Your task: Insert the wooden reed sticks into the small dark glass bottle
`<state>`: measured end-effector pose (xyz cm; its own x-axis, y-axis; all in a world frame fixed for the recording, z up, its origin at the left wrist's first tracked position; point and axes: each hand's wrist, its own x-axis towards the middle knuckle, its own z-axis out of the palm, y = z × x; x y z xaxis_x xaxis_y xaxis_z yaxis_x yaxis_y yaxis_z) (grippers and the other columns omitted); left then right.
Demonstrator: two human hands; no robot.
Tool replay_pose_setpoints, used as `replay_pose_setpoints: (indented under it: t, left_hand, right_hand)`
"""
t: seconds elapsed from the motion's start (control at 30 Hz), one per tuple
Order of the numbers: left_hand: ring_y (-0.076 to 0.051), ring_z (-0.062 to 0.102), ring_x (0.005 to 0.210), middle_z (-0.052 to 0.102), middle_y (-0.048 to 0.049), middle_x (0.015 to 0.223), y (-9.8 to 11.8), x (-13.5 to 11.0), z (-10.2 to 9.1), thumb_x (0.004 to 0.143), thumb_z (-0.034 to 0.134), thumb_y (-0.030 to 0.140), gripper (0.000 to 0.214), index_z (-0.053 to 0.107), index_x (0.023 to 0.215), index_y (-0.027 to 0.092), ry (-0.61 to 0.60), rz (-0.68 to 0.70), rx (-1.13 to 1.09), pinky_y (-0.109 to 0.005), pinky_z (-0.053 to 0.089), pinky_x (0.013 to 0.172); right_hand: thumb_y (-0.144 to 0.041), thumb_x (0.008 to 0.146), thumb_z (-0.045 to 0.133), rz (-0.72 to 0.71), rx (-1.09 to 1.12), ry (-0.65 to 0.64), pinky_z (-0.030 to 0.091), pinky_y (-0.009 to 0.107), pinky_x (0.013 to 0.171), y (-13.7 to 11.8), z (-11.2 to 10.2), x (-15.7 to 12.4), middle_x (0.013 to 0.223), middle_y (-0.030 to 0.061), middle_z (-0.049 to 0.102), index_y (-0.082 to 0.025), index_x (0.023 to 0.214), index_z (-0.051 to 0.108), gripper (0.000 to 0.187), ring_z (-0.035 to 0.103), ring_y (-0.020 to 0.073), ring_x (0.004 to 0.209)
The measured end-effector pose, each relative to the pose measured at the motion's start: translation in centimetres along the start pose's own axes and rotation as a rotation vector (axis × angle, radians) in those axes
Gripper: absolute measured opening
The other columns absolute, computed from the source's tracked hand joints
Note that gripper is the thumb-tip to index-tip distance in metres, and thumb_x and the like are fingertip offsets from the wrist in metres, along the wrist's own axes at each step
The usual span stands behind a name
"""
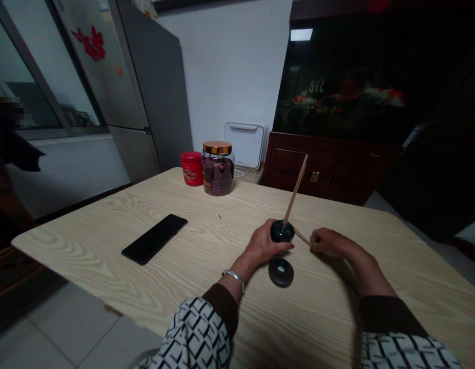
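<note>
Left hand: the left hand (pixel 262 243) is closed around a dark glossy round piece (pixel 282 231), fingers wrapped against its side, with a silver bangle (pixel 233 279) on the wrist.

Right hand: the right hand (pixel 329 243) is narrowly pinched, its fingertips (pixel 313 239) on the end of a thin wooden stick (pixel 302 236) that slants towards the dark piece.

Dark piece: held just above the worktop (pixel 298 318), right of the middle and nearer the front edge. A second thin wooden stick (pixel 295 189) rises from its top, tilted away towards the far edge.

Disc: a dark brown ring-shaped disc (pixel 281 272) with a pale centre lies flat on the worktop, just below the left hand and apart from it.

Far edge: a glass jar (pixel 218 171) with a copper-coloured lid, packed with dark red dried petals, stands just beside a red tin (pixel 191 168), both near the far left corner.

Left side: a black smartphone (pixel 154 239) lies face up, angled, near the left edge.
</note>
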<state>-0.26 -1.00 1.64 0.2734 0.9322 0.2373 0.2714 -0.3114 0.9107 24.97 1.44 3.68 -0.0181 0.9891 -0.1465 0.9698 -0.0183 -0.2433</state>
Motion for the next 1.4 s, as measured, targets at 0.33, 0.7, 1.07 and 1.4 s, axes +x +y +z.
replay_pose_setpoints:
  t: [0.33, 0.7, 1.07, 1.4]
  left_hand:
    - [-0.023, 0.065, 0.095, 0.071, -0.0054, 0.104, -0.1, 0.0, 0.0, 0.062, 0.088, 0.039, 0.066, 0.06, 0.119, 0.019, 0.003, -0.007, 0.012, -0.031, 0.051, 0.082]
    - [-0.024, 0.065, 0.095, 0.07, -0.0064, 0.105, -0.7, 0.1, 0.1, 0.062, 0.088, 0.041, 0.07, 0.06, 0.122, 0.019, 0.002, 0.01, -0.006, -0.035, 0.053, 0.085]
    - [-0.023, 0.065, 0.096, 0.07, -0.0061, 0.105, -0.4, 0.0, 0.0, 0.062, 0.087, 0.042, 0.068, 0.06, 0.121, 0.019, -0.003, 0.002, 0.003, -0.032, 0.051, 0.083]
    - [-0.023, 0.064, 0.095, 0.07, -0.0054, 0.105, -0.8, 0.1, 0.1, 0.063, 0.086, 0.046, 0.07, 0.059, 0.122, 0.02, 0.0, 0.031, 0.031, -0.032, 0.051, 0.082]
  right_hand:
    - [-0.017, 0.07, 0.065, -0.054, 0.037, -0.025, 0.043, 0.025, 0.069, 0.3, -0.2, 0.5, 0.089, 0.0055, 0.072, -0.02, 0.082, 0.071, 0.013, 0.064, 0.018, 0.081]
    - [-0.036, 0.062, 0.081, -0.173, 1.077, 0.624, 0.052, 0.023, 0.051, -3.9, -8.4, -5.0, 0.076, 0.001, 0.068, -0.019, 0.084, 0.072, 0.029, 0.063, 0.0133, 0.064]
    - [-0.026, 0.073, 0.081, -0.381, 1.254, 1.185, 0.057, 0.022, 0.048, -8.6, -8.2, -5.6, 0.082, -0.0023, 0.068, -0.023, 0.087, 0.069, 0.019, 0.065, 0.0112, 0.064]
    - [-0.035, 0.076, 0.077, -0.385, 1.094, 0.802, 0.057, 0.025, 0.053, -10.2, -5.3, -4.5, 0.087, 0.0017, 0.068, -0.02, 0.09, 0.066, 0.023, 0.064, 0.0143, 0.071]
